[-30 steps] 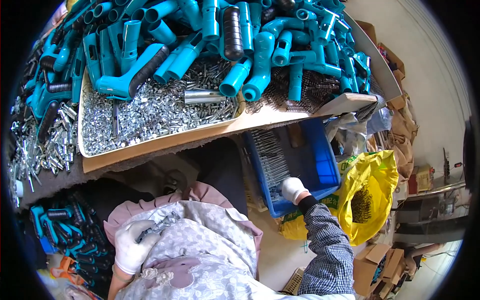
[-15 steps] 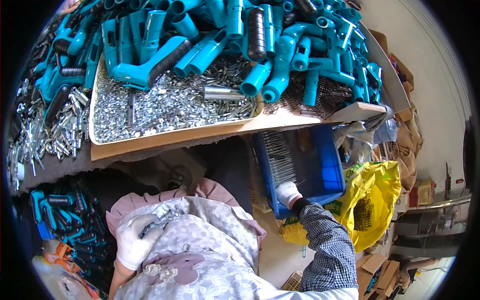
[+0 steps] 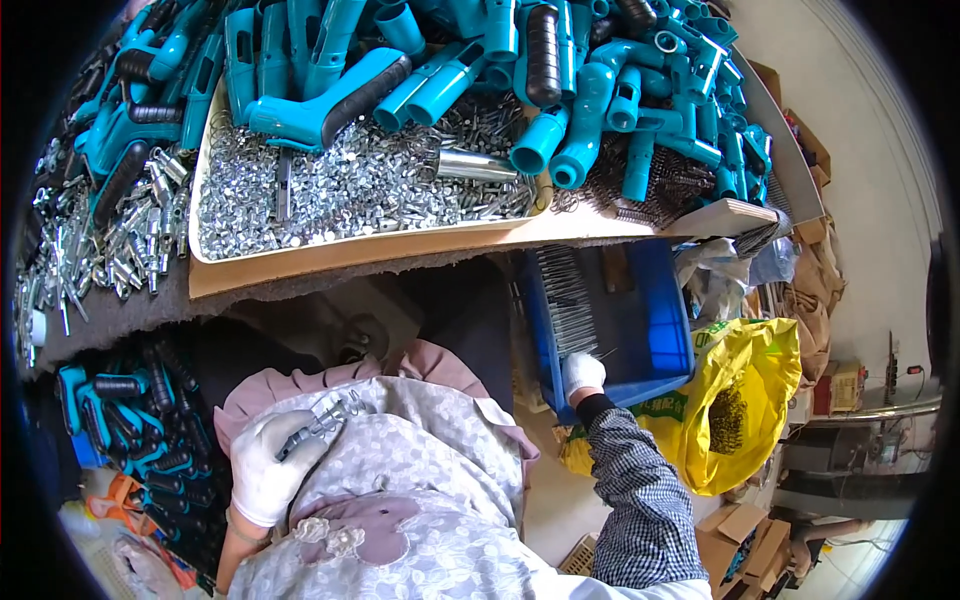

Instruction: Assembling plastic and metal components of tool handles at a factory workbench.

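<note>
Head view is showing the person's white-gloved right hand (image 3: 583,374) reaching down into a blue plastic bin (image 3: 665,330) standing on the floor below the table (image 3: 400,250); its fingers are curling down onto loose thin metal rods lying at the bin's near edge, though whether they are gripping any cannot be told. A dense row of grey metal springs (image 3: 568,300) is filling the bin's left side, while the rest of its bottom is lying bare. The white-gloved left hand (image 3: 268,470) is resting against the lap, its fingers closing around a small bundle of shiny metal pins (image 3: 325,420). Above, a shallow cream tray (image 3: 205,190) on the table is holding a heap of small silvery metal parts (image 3: 350,190), with teal plastic tool handles (image 3: 480,60) piling over its far edge. Just beside the bin, a yellow plastic bag (image 3: 750,400) is slumping open, with a dark mass showing inside.
</note>
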`<state>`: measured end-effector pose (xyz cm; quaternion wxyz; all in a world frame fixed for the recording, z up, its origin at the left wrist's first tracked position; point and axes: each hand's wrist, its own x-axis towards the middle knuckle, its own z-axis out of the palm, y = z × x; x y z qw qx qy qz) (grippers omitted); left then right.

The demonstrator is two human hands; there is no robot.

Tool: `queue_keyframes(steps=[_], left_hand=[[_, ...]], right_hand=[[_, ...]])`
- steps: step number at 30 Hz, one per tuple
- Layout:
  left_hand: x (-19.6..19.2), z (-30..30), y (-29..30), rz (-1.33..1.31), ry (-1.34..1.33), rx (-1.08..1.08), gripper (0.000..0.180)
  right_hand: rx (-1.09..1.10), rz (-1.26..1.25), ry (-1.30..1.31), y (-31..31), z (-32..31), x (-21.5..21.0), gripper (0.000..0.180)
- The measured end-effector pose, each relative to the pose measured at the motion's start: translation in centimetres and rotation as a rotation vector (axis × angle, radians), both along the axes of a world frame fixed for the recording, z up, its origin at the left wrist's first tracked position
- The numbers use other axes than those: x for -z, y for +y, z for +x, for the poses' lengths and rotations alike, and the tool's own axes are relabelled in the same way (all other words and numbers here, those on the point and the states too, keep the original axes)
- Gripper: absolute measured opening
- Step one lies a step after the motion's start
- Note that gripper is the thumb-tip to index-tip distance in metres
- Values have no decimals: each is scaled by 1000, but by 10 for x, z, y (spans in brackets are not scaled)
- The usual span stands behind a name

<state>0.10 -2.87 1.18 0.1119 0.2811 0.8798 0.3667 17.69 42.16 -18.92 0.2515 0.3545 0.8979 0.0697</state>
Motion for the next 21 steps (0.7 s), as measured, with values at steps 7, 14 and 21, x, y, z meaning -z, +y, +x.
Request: queue_keyframes(steps=[7,14,21], left_hand=[[7,1,-3,39,-32,-16,26],[9,-2,-8,63,-24,-39,26],[15,-3,-14,87,-41,-92,25]], right_hand=[[-6,-103,31,2,3,8,23],[32,-129,74,1,-2,9,26],[81,-94,135,6,4,17,25]])
